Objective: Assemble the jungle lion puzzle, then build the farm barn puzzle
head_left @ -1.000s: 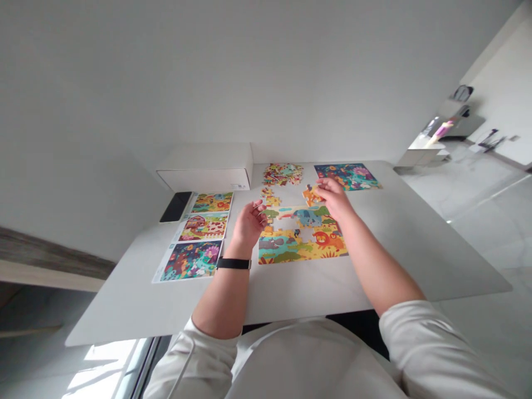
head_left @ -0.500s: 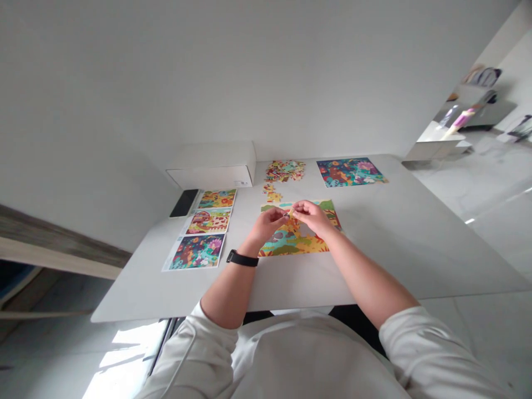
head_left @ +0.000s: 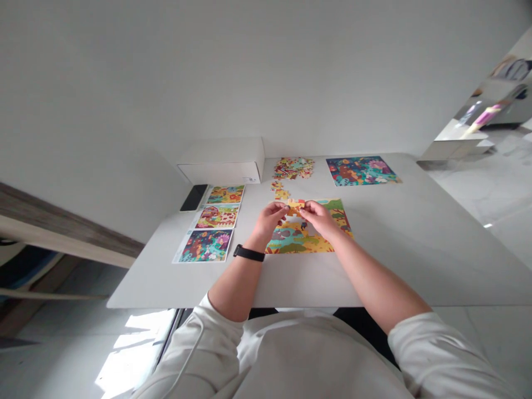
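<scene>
Orange puzzle piece [head_left: 296, 209], one or a joined few, I can't tell: raised over the far part of the animal puzzle [head_left: 307, 243], my landmark. Beyond the puzzle: one heap of loose pieces [head_left: 294, 167], too jumbled to count. Far left of it: one white box [head_left: 222, 170], one phone [head_left: 193, 198]. Left: one sheet, three pictures [head_left: 210, 245]. Far right: one dark-blue picture [head_left: 361, 170]. Two forearms angle inward; left hand [head_left: 268, 219] and right hand [head_left: 321, 219] curled, fingertips pinched on the piece's opposite sides.
</scene>
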`<state>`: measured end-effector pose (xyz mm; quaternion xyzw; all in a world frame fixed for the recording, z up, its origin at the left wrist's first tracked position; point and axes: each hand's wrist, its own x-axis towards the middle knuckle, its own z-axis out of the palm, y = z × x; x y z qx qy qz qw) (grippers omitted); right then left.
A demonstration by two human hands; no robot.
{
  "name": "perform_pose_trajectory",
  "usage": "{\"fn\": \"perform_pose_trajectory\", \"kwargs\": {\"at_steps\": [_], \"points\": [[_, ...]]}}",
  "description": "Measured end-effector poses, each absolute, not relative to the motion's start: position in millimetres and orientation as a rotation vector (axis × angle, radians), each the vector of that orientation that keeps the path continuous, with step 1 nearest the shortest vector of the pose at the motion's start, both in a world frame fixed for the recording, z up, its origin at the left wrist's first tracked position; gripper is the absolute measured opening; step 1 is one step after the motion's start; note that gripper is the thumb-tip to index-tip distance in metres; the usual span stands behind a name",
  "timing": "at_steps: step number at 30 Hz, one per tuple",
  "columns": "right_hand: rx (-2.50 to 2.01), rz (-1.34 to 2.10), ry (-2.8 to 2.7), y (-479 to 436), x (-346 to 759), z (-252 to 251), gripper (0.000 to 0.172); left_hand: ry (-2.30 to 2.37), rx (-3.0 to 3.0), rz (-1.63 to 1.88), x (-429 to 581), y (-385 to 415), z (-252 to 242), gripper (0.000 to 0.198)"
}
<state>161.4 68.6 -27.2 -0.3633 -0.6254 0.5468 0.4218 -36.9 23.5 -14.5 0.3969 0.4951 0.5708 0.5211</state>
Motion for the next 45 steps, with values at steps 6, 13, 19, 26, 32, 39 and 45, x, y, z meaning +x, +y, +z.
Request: {"fn": "perform_pose_trajectory", "kwargs": {"at_steps": [6,13,19,26,32,39,45], "points": [[-0.902,1.314,-1.57,70.9,164.5,-28.1,0.043,1.194,0.958,1.358,-37.3,23.1,-13.9,0.046],[-0.901,1.31,-1.583,70.2,165.3,-29.5,0.044,1.214,0.928,1.382,-37.4,23.5,-13.8,0.038],[-0.941,1.227,-1.585,76.5,166.4,-37.2,0.049,1.221,0.912,1.382,-38.6,22.9,-11.2,0.034],[-0.956,0.742,-1.78,74.0,171.2,-35.6,0.048,1.269,0.868,1.423,-43.7,26.7,-12.6,0.034],[-0.785,0.343,-2.098,62.7,172.3,-23.7,0.054,1.284,0.876,1.411,-41.9,26.5,-13.8,0.032],[-0.805,0.233,-2.169,67.0,171.0,-22.4,0.046,1.29,0.889,1.395,-50.9,26.3,-8.5,0.028],[-0.83,0.234,-2.179,86.3,172.6,1.9,0.037,1.523,0.951,1.636,-83.1,33.6,-4.2,0.017]]}}
